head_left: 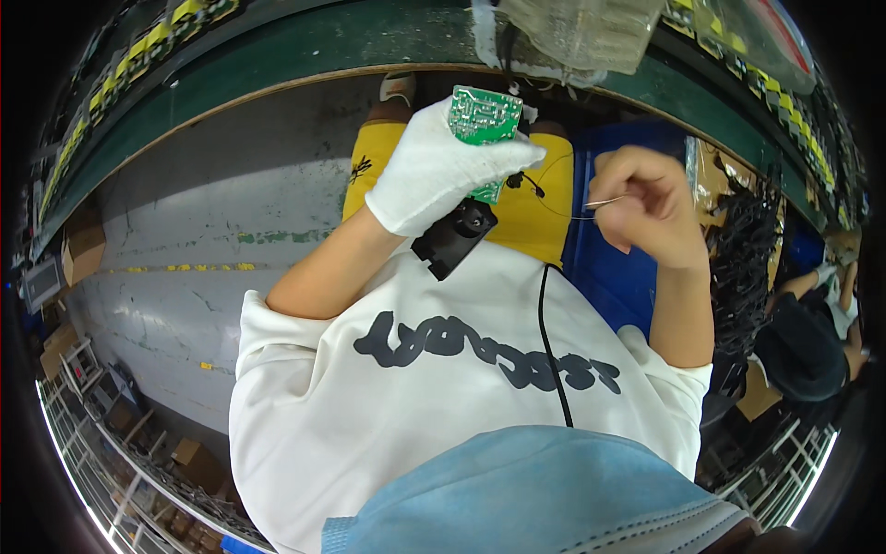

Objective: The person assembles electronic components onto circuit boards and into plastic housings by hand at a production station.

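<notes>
My left hand (429,175), in a white glove, is closed around a green circuit board (484,113) whose soldered side faces up. Below that hand, a black plastic housing (450,247) sticks out; whether it is joined to the board is hidden. A small black connector on a lead (535,187) dangles beside the board. My bare right hand (655,208) is off to the right, apart from the board, its fingers pinching a thin shiny wire (607,201). A fine loop of this wire curves toward the board.
A green workbench edge (369,46) runs across the far side, with a clear plastic bag (591,32) on it. At my right stand a blue bin (609,268) and a heap of black cables (746,249). Another person (803,346) sits farther right.
</notes>
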Motion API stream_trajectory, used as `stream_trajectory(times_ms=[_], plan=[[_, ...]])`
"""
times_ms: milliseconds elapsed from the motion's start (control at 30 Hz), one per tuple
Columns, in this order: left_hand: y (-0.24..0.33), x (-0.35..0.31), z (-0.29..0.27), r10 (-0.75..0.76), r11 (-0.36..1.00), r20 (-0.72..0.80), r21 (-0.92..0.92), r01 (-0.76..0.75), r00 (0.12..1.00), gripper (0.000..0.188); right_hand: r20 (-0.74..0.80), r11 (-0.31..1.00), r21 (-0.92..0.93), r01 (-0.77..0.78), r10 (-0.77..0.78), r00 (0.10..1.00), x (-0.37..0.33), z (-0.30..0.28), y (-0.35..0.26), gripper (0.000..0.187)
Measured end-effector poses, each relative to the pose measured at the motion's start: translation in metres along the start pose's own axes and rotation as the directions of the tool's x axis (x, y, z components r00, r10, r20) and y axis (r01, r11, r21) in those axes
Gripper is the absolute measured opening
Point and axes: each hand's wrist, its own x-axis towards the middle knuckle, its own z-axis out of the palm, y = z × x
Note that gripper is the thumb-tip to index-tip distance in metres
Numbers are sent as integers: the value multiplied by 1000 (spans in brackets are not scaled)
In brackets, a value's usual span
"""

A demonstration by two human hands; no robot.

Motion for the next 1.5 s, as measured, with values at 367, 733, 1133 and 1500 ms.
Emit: stream_trajectory(times_ms=[367,733,1133,1500], plan=[[103,-63,-72,10,993,188,112,-31,982,53,-145,708,-645,-287,256,956,15,13,54,47],[297,12,-119,580,766,-41,369,-527,814,41,218,698,-697,-164,424,879,14,31,75,52],[307,258,-175,630,-33,28,999,-9,776,31,157,777,-600,-189,346,925,22,20,50,51],[246,326,-192,493,-112,-36,988,104,869,47,138,822,-485,-299,410,902,28,21,35,51]])
